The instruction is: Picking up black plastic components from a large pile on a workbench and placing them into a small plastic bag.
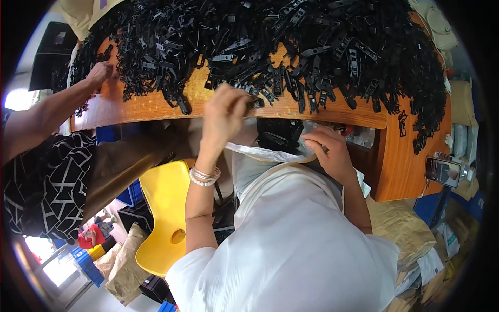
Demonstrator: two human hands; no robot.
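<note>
A thick spread of black plastic clips point(239, 36) covers the wooden table point(140, 112). At the table's front edge my left hand point(227, 112) is raised with its fingers curled together, next to a dark clip point(254, 103). Motion blurs its fingertips, and whatever they hold cannot be made out. Below the edge, in front of my body, a pale bag point(270, 154) gapes with black parts point(279, 136) inside. Beside the bag's right rim my right hand point(330, 151) has its fingers bent and apart, with nothing visible in them.
On the left, a co-worker's hand point(100, 73) reaches to the same pile. A yellow chair point(163, 218) stands at my left. A phone point(442, 172) on a holder is by the table's right side, with brown paper sacks point(400, 223) below it.
</note>
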